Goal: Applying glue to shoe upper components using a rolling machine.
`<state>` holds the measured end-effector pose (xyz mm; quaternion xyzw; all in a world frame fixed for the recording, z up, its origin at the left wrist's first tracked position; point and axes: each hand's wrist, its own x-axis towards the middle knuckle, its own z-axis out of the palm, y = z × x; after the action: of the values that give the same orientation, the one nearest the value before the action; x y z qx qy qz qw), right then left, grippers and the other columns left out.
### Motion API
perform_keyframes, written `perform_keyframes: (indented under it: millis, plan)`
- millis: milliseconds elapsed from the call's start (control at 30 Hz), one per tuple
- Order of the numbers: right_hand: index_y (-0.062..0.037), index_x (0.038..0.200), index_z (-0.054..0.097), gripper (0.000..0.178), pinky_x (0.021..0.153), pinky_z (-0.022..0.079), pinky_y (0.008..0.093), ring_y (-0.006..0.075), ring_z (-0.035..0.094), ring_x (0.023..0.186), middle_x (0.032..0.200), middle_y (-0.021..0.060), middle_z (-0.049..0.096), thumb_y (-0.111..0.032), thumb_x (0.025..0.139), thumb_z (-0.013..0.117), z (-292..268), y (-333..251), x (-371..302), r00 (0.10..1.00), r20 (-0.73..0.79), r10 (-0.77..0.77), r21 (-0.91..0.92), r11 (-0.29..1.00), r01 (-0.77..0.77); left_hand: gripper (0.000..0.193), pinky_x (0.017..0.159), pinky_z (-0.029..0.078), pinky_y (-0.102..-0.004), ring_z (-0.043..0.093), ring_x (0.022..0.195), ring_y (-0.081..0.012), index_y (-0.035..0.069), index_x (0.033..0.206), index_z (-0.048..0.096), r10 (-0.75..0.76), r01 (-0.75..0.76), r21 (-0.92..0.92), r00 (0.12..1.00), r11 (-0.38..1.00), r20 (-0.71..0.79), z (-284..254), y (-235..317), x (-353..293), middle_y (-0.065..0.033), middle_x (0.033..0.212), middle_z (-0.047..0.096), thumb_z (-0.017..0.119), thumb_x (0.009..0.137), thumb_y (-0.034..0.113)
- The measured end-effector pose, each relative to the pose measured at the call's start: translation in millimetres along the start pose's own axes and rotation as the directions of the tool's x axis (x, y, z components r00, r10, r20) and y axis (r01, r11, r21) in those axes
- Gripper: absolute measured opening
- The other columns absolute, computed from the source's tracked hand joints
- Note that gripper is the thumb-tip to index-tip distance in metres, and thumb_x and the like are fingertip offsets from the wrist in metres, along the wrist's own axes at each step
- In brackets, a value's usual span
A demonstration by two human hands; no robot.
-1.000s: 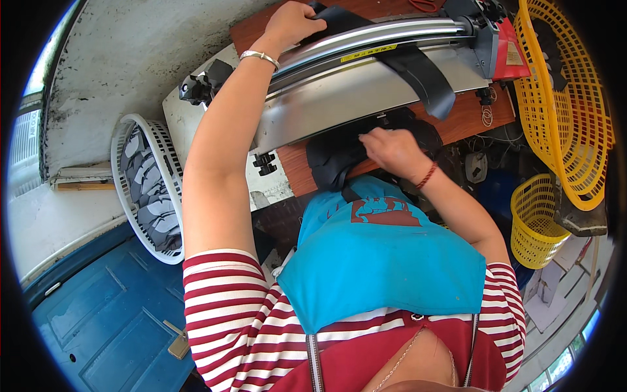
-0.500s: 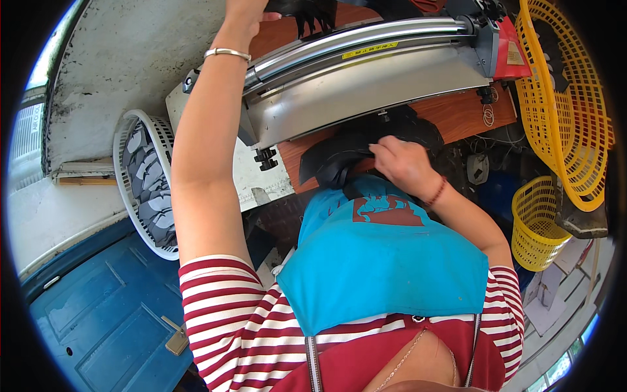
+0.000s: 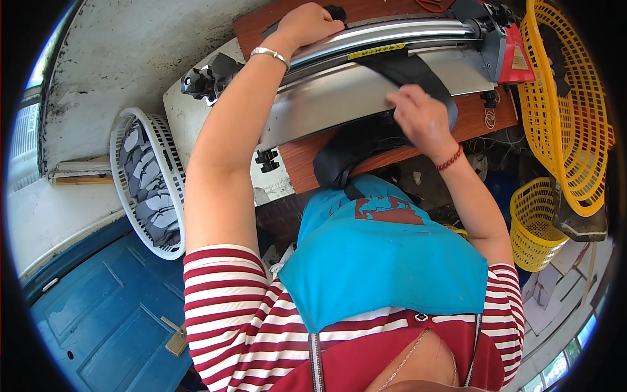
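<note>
A roller machine with a shiny metal roller (image 3: 392,29) and a sloping steel plate (image 3: 326,108) lies before me. My left hand (image 3: 307,27) is at the far side of the roller, fingers curled down over black material (image 3: 336,12); what they grip is hidden. My right hand (image 3: 423,123), slightly smeared, hovers above the plate's near edge, its grip unclear. Beside it a curved black strip (image 3: 424,73) lies across the plate, its far end near the roller. A bundle of black flexible pieces (image 3: 346,150) rests on the brown board (image 3: 300,163) by my apron.
A white basket (image 3: 177,189) at left holds grey-black cut pieces. At right stand a large yellow basket (image 3: 591,130) and a smaller yellow one (image 3: 535,228). The machine's red end cover (image 3: 516,59) is at far right, with red-handled scissors (image 3: 429,5) behind.
My left hand has come nearer and right, down to the roller. My right hand has risen from the black bundle toward the plate, where a black strip now lies.
</note>
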<state>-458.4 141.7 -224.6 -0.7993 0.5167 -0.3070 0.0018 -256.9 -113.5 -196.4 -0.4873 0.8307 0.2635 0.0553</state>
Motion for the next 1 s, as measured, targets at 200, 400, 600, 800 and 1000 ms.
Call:
perform_keyframes:
  millis: [200, 400, 600, 800, 1000]
  plan:
    - [-0.0071, 0.109, 0.071, 0.030, 0.070, 0.055, 0.0397, 0.0261, 0.068, 0.084, 0.097, 0.0083, 0.065, -0.012, 0.079, 0.072, 71, -27, -71, 0.958, 0.279, -0.072, 0.151, 0.988, 0.031, 0.010, 0.059, 0.050, -0.0392, 0.061, 0.060, -0.0203, 0.000, 0.092, 0.070, -0.013, -0.137, -0.461, 0.951, 0.877, -0.308, -14, -4, -1, -0.0116, 0.062, 0.060, 0.073, 0.087, 0.008]
    - [-0.0062, 0.106, 0.073, 0.026, 0.077, 0.055, 0.0389, 0.0268, 0.067, 0.085, 0.094, 0.0083, 0.065, -0.013, 0.081, 0.069, 97, -11, -96, 0.935, 0.340, -0.099, 0.083, 0.994, 0.075, 0.007, 0.050, 0.055, -0.0388, 0.063, 0.071, -0.0209, 0.009, 0.096, 0.062, -0.290, -0.022, -0.847, 0.935, 0.531, -0.206, -49, -5, 3, -0.0074, 0.083, 0.065, 0.065, 0.089, 0.008]
    - [-0.0079, 0.100, 0.072, 0.028, 0.065, 0.053, 0.0368, 0.0256, 0.065, 0.073, 0.086, 0.0058, 0.063, -0.003, 0.072, 0.075, -22, -43, -43, 0.994, 0.110, -0.015, 0.267, 0.963, -0.015, 0.023, 0.050, 0.056, -0.0375, 0.064, 0.071, -0.0231, 0.010, 0.110, 0.065, -0.359, -0.172, -0.847, 0.850, 0.502, -0.386, -95, -15, -44, -0.0116, 0.106, 0.066, 0.063, 0.088, 0.005]
    - [-0.0091, 0.101, 0.072, 0.029, 0.057, 0.050, 0.0353, 0.0244, 0.064, 0.066, 0.084, 0.0048, 0.062, 0.000, 0.074, 0.073, -65, -25, -20, 0.989, -0.022, 0.146, -0.051, 0.988, -0.147, 0.033, 0.054, 0.056, -0.0359, 0.066, 0.071, -0.0243, 0.006, 0.120, 0.072, 0.005, -0.413, -0.442, 0.735, 0.796, -0.678, -69, 15, -64, -0.0148, 0.111, 0.070, 0.063, 0.088, 0.002]
    - [-0.0107, 0.099, 0.074, 0.022, 0.059, 0.052, 0.0369, 0.0252, 0.065, 0.070, 0.089, 0.0034, 0.063, -0.004, 0.079, 0.071, -8, 5, 8, 0.979, -0.120, 0.162, -0.001, 0.987, -0.164, 0.023, 0.086, 0.055, -0.0438, 0.070, 0.091, -0.0379, 0.012, 0.098, 0.082, 0.261, -0.268, 0.010, 0.929, 0.963, -0.264, 13, -9, -5, -0.0194, 0.099, 0.074, 0.062, 0.088, 0.019]
